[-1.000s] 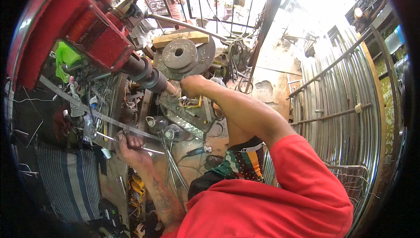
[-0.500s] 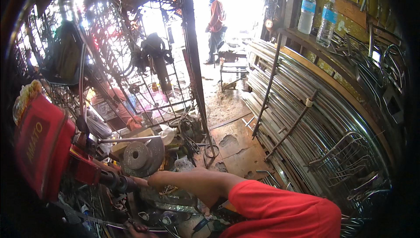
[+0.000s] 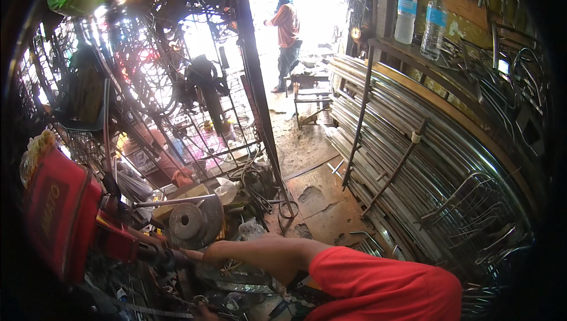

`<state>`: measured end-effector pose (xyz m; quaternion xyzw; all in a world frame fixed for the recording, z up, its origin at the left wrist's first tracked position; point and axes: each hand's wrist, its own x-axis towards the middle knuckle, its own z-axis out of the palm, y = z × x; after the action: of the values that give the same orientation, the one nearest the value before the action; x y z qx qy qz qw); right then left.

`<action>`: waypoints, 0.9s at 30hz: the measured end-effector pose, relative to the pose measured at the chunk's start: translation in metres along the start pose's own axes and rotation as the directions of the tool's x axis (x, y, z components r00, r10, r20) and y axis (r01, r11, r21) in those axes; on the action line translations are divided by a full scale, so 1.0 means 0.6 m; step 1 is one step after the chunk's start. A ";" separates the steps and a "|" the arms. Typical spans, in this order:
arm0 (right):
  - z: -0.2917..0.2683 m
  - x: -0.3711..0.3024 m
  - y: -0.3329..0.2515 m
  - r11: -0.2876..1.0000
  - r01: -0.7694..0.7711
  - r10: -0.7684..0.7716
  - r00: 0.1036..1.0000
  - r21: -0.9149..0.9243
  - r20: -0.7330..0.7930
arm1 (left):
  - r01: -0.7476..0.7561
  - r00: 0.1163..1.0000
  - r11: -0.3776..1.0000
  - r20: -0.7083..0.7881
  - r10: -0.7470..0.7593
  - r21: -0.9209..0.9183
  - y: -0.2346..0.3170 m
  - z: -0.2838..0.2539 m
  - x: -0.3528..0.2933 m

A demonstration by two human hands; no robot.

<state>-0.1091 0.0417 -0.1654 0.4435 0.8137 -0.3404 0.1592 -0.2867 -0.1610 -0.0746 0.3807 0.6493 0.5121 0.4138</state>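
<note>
My right arm, in a red sleeve, reaches left across the lower middle. At its end my right hand (image 3: pixel 214 254) is beside the dark cylindrical spindle (image 3: pixel 160 256) of a red machine (image 3: pixel 62 209). Its fingers are partly hidden there, so its grip is unclear. Just above the wrist is a grey round disc (image 3: pixel 189 222) with a hole in its middle. Low at the bottom edge, my left hand (image 3: pixel 204 311) shows only as a dim, blurred shape near a curved metal strip (image 3: pixel 156 311); its fingers cannot be made out.
A rack of long metal tubes (image 3: pixel 407 155) lines the right side. Two water bottles (image 3: pixel 406 15) stand on a shelf above it. A cluttered metal lattice (image 3: pixel 177 102) fills the left. Beyond the doorway, a person (image 3: pixel 287 37) stands near a low metal stand (image 3: pixel 312 96).
The view has shifted slightly, with the machine and disc sitting a little lower. My left hand has moved slightly right along the bottom edge. The person outside has raised a forearm.
</note>
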 end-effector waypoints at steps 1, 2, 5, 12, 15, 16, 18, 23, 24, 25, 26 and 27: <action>-0.001 0.002 0.002 1.000 0.003 -0.003 1.000 -0.002 0.000 | 0.006 1.000 0.999 0.007 -0.006 -0.039 -0.002 0.003 0.001; -0.002 0.004 0.002 1.000 0.007 -0.007 1.000 -0.003 0.001 | 0.008 1.000 1.000 0.010 -0.007 -0.008 -0.001 0.003 0.002; -0.003 0.010 0.008 1.000 0.014 -0.014 1.000 -0.002 0.004 | -0.018 0.999 1.000 0.027 0.017 0.012 -0.005 0.008 0.006; -0.002 0.026 0.024 1.000 0.014 -0.014 1.000 -0.001 0.021 | -0.156 0.986 0.983 0.072 0.150 0.096 -0.062 0.008 0.048; -0.002 0.029 0.024 1.000 0.000 0.000 1.000 0.004 0.031 | -0.103 0.994 0.994 0.047 0.102 0.035 -0.094 0.007 0.066; -0.002 0.029 0.024 1.000 0.021 -0.021 1.000 0.007 0.002 | -0.080 0.996 0.997 0.031 0.080 0.015 -0.102 0.006 0.071; -0.002 0.029 0.021 1.000 0.024 -0.024 1.000 0.005 -0.005 | -0.097 0.995 0.995 0.014 0.097 -0.014 -0.116 0.005 0.077; -0.007 0.024 0.010 0.999 0.031 -0.031 0.999 0.010 -0.016 | -0.115 0.993 0.993 0.004 0.115 -0.014 -0.133 0.000 0.087; -0.008 0.023 0.008 0.999 0.033 -0.033 0.999 0.011 -0.017 | -0.132 0.991 0.991 -0.002 0.132 0.000 -0.134 0.000 0.088; -0.010 0.022 0.007 0.999 0.035 -0.035 0.999 0.015 -0.019 | -0.148 0.989 0.989 -0.009 0.149 0.013 -0.135 -0.001 0.090; -0.011 0.021 0.006 0.999 0.037 -0.036 0.999 0.016 -0.020 | -0.142 0.990 0.990 0.001 0.142 0.011 -0.135 0.000 0.092; -0.012 0.020 0.005 0.999 0.036 -0.036 0.999 0.021 -0.024 | -0.136 0.991 0.991 0.011 0.136 0.010 -0.136 0.000 0.093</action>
<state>-0.1126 0.0550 -0.1682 0.4344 0.8197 -0.3466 0.1387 -0.3127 -0.1251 -0.1629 0.4288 0.6225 0.5337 0.3792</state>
